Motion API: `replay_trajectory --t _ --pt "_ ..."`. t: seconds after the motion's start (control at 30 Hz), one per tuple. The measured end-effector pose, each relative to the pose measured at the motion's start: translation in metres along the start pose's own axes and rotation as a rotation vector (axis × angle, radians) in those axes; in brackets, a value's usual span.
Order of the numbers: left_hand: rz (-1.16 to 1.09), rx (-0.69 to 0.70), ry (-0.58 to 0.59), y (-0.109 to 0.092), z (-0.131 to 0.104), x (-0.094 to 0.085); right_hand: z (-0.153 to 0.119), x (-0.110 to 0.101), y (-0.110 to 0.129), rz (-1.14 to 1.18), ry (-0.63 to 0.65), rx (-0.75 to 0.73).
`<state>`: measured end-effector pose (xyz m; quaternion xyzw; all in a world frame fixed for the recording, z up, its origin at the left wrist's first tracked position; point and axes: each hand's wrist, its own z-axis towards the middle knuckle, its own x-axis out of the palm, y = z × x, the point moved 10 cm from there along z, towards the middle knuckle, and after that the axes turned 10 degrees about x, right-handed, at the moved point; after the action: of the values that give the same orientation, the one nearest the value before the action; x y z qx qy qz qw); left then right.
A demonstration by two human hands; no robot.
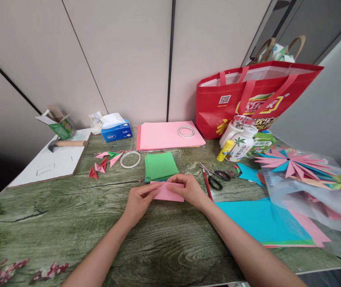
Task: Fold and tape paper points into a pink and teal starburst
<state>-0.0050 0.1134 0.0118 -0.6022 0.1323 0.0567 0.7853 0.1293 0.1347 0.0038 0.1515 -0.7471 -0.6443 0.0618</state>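
Note:
A small pink paper (169, 194), apparently folded, lies between my hands over the green wood-patterned table. Its left end is pinched by my left hand (142, 199), thumb and fingers together. My right hand (187, 190) grips the upper right part of the same paper, its fingertips covering some of the top edge. Just beyond my hands is a stack of green paper squares (161, 165). Scissors (215, 175) with black handles and a red pencil (207, 184) rest to the right of my right hand.
Folded paper pieces (101, 164) and a tape roll (130, 160) lie left. Behind are a tissue box (117, 132) and pink sheets (164, 134). At right are a red bag (212, 107), a glue stick (225, 150), blue sheets (263, 223) and a paper star flower (290, 159).

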Motion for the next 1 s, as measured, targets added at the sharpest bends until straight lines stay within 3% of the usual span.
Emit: replay_trajectory --t 0.2,0.4,0.57,1.0 --pt "-0.064 -0.03 -0.025 0.003 -0.001 0.001 0.001 -0.002 -0.001 0.018 -0.026 -0.025" --pt "-0.435 -0.17 -0.1 0.015 -0.005 0.008 -0.004 -0.012 0.001 0.064 -0.19 -0.052" --pt "-0.389 -0.309 -0.006 0.029 -0.013 0.02 -0.006 -0.007 0.003 0.054 -0.19 -0.087" --pt "-0.403 -0.361 -0.073 0.036 -0.014 0.016 -0.007 -0.007 0.002 0.057 -0.212 -0.101"
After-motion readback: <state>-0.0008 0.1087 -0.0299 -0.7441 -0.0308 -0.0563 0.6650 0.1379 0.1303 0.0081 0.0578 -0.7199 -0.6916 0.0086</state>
